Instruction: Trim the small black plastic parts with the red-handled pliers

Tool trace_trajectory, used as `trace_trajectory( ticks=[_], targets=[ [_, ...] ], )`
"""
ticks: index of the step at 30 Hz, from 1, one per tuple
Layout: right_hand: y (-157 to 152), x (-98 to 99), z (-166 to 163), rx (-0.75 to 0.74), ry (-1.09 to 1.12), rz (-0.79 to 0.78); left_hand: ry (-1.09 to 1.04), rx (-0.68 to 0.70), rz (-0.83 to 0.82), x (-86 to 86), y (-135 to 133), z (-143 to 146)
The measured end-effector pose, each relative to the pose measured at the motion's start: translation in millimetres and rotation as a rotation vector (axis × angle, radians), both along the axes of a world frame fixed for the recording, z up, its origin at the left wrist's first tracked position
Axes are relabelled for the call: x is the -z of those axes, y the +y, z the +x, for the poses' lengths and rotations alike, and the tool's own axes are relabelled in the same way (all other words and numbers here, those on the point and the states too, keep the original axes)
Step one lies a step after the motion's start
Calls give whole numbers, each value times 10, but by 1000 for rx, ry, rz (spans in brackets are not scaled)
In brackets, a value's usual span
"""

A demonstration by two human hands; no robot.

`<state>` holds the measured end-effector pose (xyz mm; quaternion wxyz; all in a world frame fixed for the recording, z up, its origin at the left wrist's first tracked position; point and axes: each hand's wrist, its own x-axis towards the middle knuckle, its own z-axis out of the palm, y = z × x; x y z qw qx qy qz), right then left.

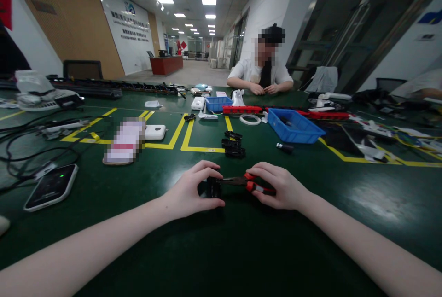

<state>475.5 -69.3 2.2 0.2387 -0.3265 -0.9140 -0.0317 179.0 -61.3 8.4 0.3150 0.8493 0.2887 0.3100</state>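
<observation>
Holding a small black part (pixel 212 189), the left hand (pixel 193 191) is curled shut around it, thumb below and fingers on top. The right hand (pixel 281 189) is closed around the red handles of the pliers (pixel 241 181). The thin metal nose of the pliers reaches across to the black part and meets it. I cannot tell if the nose pinches the part or only touches it, because the fingers hide that spot. Both hands sit low on the green surface (pixel 241 251), on the near side of the blue bin (pixel 293 124) and a bit to its left.

A little pile of black parts (pixel 234 146) lies to the left of the blue bin, between the bin and the hands. A short black tube (pixel 285 148) lies just in front of the bin. A white ring (pixel 250 119) sits just left of the bin. A phone (pixel 51 186) lies far to the left of the bin. Another person (pixel 262 73) sits behind the bin, on the far side of the surface, with both hands together.

I think the work is in the middle. The tool is in the hand and on the part, so that bit is done. The part is not put down yet. The pile by the bin looks like more of the same parts, but I cannot tell if those are finished or waiting.
</observation>
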Motion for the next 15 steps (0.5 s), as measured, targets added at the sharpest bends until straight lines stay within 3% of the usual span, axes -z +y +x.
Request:
trace_trajectory(
  ticks=[7,15],
  targets=[
    [25,20,26,1,-14,39,-16,-5,-22,6,7,0],
    [61,73,55,23,-29,60,104,-21,-34,68,64,26]
  ],
)
